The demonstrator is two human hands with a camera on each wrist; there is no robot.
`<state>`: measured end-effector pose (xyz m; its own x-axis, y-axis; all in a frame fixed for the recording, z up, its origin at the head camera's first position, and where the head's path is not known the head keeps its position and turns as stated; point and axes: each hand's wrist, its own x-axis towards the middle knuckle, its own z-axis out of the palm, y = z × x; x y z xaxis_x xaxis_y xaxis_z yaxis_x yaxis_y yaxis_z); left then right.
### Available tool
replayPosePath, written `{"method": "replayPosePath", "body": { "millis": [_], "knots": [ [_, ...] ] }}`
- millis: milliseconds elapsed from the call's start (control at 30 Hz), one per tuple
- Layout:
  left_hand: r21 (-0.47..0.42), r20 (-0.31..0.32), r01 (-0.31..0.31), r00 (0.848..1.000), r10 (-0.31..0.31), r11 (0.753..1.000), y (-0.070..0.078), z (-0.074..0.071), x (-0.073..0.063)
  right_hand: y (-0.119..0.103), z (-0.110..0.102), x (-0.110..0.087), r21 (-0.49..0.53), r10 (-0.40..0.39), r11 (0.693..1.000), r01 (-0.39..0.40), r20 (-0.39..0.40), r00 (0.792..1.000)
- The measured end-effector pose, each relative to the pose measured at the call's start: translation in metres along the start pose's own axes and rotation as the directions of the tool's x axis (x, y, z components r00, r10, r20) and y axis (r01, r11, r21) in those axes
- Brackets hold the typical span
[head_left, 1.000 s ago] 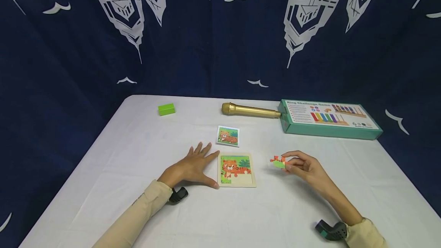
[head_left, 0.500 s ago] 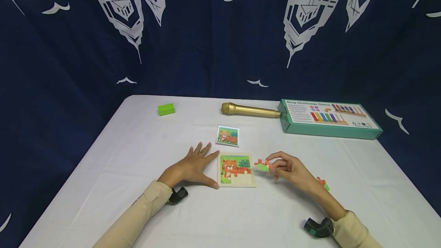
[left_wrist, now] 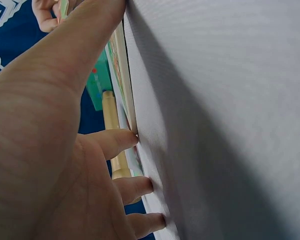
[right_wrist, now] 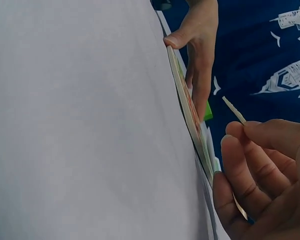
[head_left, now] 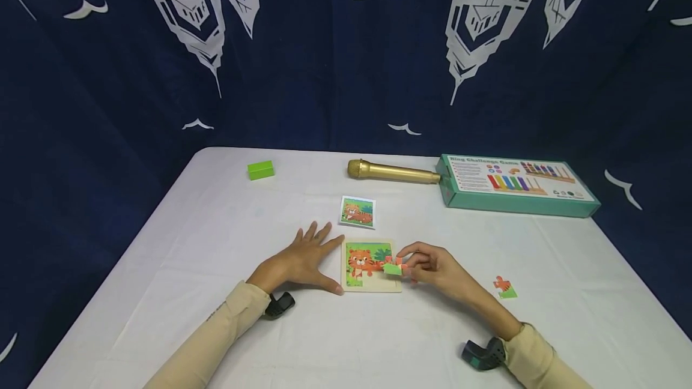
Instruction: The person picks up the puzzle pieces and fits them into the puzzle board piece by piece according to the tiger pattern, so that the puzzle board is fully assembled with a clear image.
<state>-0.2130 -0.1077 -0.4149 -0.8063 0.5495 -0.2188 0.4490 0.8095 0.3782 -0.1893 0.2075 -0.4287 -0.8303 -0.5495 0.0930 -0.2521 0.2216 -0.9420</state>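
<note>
A wooden tray puzzle (head_left: 373, 284) with a tiger picture lies on the white table, its lower right part bare. My left hand (head_left: 303, 263) rests with fingers spread, thumb and index fingertip at the tray's left corners. My right hand (head_left: 432, 266) pinches an orange-and-green puzzle piece (head_left: 392, 269) between thumb and index finger, above the tray's right side. In the right wrist view that piece (right_wrist: 233, 110) appears edge-on, raised off the tray. A second thin edge (right_wrist: 240, 207) shows among the lower fingers. Another puzzle piece (head_left: 505, 287) lies on the table beside the right forearm.
Behind the tray lies a small tiger picture card (head_left: 357, 212). Farther back are a green block (head_left: 261, 170), a gold microphone (head_left: 394, 171) and a teal game box (head_left: 519, 188). A dark blue patterned curtain (head_left: 324, 77) hangs behind the table.
My right hand has moved left with the piece, from right of the tray to over its right side. The loose piece by the forearm has come into sight. My left hand stays put.
</note>
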Motion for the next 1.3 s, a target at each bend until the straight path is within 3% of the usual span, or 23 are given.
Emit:
{"method": "replayPosePath", "body": {
  "millis": [567,967,1300],
  "knots": [
    [-0.001,0.006,0.008,1.000,-0.008,1.000,0.000,-0.001,0.000,0.002,0.024,0.017,-0.066,-0.048,0.997,0.051,0.046,0.998],
    [-0.003,0.005,0.001,1.000,-0.001,1.000,-0.001,0.000,0.002,-0.003,0.031,0.020,-0.131,0.009,0.991,-0.006,0.019,1.000],
    [-0.005,0.003,-0.001,1.000,0.001,1.000,-0.001,0.000,0.002,-0.004,0.034,0.021,-0.167,0.009,0.986,-0.008,0.001,1.000]
  ]
}}
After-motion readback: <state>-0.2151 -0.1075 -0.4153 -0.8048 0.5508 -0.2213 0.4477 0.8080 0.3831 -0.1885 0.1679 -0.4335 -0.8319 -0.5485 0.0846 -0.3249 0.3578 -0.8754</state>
